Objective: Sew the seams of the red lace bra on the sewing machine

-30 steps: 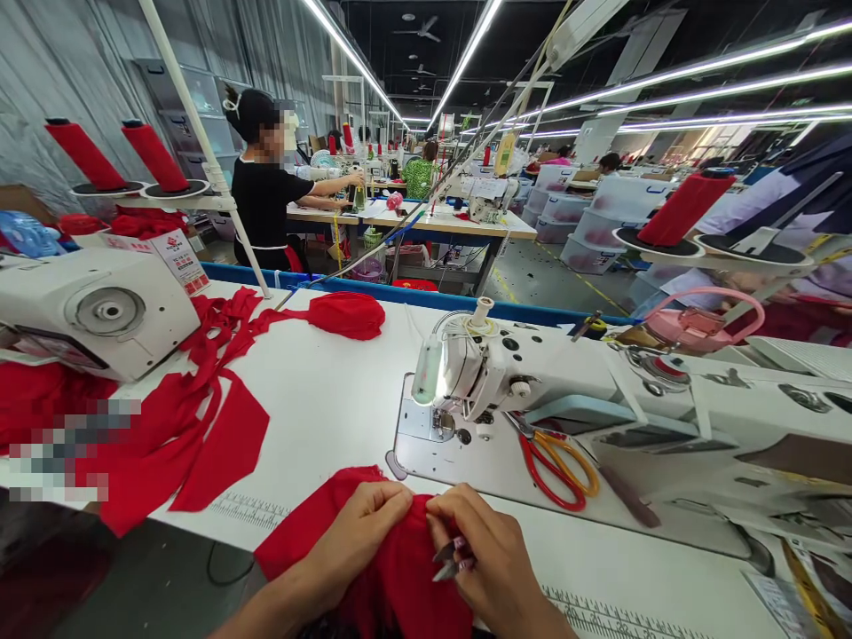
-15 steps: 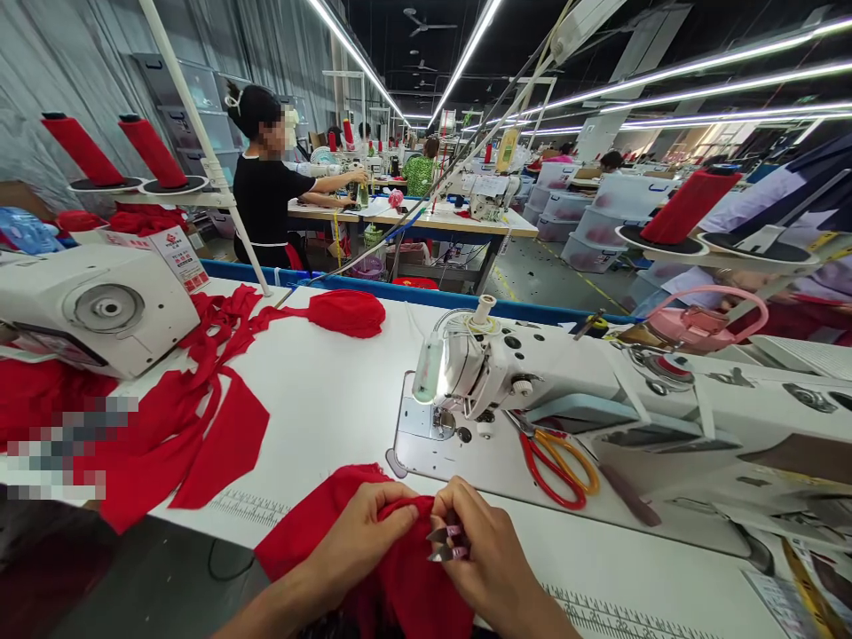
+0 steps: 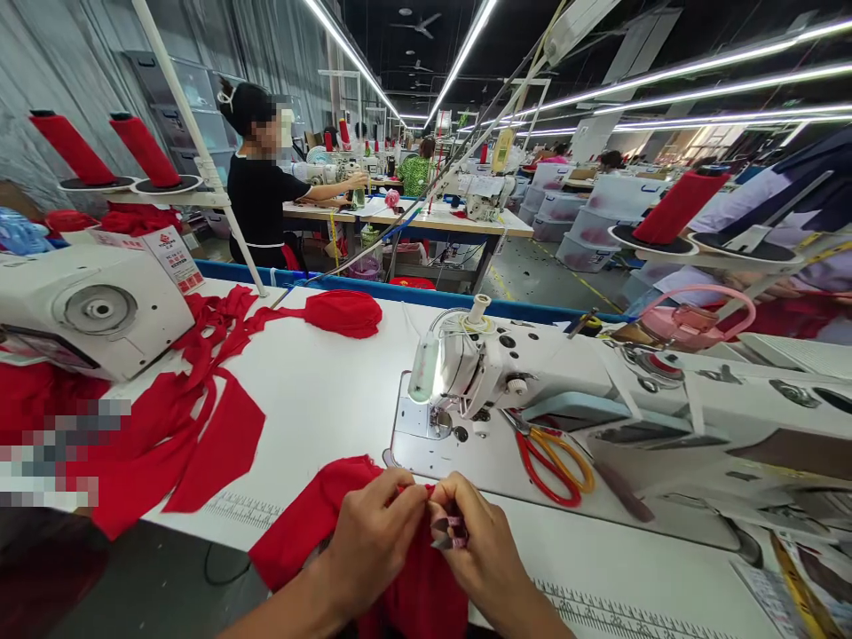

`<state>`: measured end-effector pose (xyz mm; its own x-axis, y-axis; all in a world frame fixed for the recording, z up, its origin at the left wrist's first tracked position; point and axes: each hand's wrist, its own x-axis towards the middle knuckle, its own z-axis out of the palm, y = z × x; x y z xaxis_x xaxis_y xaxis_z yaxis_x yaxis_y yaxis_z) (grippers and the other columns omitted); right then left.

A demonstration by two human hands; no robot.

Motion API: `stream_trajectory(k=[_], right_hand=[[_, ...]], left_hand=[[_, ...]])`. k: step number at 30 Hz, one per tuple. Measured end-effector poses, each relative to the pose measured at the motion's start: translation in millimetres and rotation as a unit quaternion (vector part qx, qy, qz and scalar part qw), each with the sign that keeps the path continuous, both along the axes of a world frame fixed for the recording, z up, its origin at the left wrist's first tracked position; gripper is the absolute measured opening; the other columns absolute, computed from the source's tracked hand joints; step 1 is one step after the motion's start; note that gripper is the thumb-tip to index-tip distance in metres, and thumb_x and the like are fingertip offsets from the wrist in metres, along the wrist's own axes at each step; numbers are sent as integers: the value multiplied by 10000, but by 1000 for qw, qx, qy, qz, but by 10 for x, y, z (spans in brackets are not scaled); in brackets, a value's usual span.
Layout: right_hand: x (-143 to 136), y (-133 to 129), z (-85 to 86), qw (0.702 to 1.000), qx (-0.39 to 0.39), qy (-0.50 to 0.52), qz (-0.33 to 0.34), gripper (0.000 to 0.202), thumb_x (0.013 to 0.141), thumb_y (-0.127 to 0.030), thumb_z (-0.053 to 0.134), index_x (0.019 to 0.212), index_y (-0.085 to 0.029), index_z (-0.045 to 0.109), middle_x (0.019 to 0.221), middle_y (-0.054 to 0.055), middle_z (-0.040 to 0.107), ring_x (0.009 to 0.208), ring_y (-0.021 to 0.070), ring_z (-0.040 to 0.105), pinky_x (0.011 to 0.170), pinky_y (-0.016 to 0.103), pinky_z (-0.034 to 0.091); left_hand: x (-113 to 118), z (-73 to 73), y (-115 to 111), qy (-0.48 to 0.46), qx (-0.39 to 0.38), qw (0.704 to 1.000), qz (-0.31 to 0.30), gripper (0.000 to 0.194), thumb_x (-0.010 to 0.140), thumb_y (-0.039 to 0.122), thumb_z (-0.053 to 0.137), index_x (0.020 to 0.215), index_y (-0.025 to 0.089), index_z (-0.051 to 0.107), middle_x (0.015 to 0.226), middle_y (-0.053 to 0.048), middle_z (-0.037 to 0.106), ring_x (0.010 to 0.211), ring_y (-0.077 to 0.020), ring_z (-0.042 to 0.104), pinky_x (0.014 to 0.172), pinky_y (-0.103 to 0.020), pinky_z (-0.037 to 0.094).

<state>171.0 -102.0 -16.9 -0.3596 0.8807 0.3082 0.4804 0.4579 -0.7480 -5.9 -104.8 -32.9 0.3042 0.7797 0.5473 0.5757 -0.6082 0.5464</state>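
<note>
Pinching the gathered edge of a soft red cloth piece (image 3: 306,497), I have my left hand (image 3: 373,528) and right hand (image 3: 485,541) almost meeting, thumb against forefinger on each. The small metal snips (image 3: 441,534) sit inside my curled right fingers. The cloth piece lies at the near edge of the white tabletop (image 3: 312,390), partly hanging over it, just before the white sewing machine (image 3: 546,355).

To handle this edge well, I judge that both pinches want to be close together and light, so that the fabric stays even between them without stretching. The snips' points should face away from the cloth and my left fingertips, and the loose folds below should hang free, not bunched under my wrists.

Counting: two bare hands, one pair of snips, and one pair of scissors with red and orange handles (image 3: 556,484) resting by the machine. The nearest machines number two, with a second white machine head (image 3: 146,311) at my left. Tall red thread cones nearby make three: one (image 3: 73,151), two (image 3: 145,153) and three (image 3: 682,209). One rounded red cloth bundle (image 3: 343,314) lies farther back; the overlapping red scraps (image 3: 232,426) I cannot count.
</note>
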Motion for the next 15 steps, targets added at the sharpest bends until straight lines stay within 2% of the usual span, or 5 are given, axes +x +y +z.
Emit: stream_trajectory(k=[3, 7, 11, 13, 15], right_hand=[[61, -23, 9, 995, -34, 36, -91, 71, 919, -290, 509, 860, -251, 510, 683, -57, 545, 548, 116, 493, 520, 210, 401], [162, -133, 85, 973, -69, 51, -213, 189, 924, -433, 575, 967, -249, 565, 674, -51, 576, 567, 135, 552, 527, 209, 447], [166, -228, 108, 988, -5, -40, -149, 195, 1002, -409, 474, 1050, -248, 574, 804, -16, 686, 646, 151, 649, 575, 215, 490], [124, -231, 73, 983, 82, -108, -120, 198, 1039, -369, 418, 1097, -233, 550, 864, 2, 720, 675, 153, 692, 581, 218, 494], [65, -209, 20, 960, 180, -169, -129, 218, 1066, -344, 358, 1096, -205, 524, 783, -2, 715, 586, 152, 689, 507, 235, 453]], left_hand=[[-23, -4, 65, -21, 1, 1000, 12, 182, 989, 113, 460, 1013, 202, 617, 882, -38, 632, 727, -141, 628, 608, -222, 496], [-73, -19, 93, -75, -42, 996, 11, 185, 993, 138, 493, 1100, 236, 609, 915, -13, 683, 795, -137, 667, 718, -234, 535], [-90, -68, 76, -72, -20, 997, 24, 208, 997, 148, 493, 1159, 230, 595, 899, -5, 716, 756, -127, 692, 701, -213, 540], [-90, -83, 69, -53, 0, 998, 34, 198, 1004, 151, 478, 1157, 216, 586, 857, -1, 715, 679, -118, 681, 640, -203, 526], [-90, -91, 67, -30, 21, 998, 44, 186, 1013, 157, 458, 1149, 202, 577, 795, 9, 700, 594, -111, 653, 571, -202, 500]])
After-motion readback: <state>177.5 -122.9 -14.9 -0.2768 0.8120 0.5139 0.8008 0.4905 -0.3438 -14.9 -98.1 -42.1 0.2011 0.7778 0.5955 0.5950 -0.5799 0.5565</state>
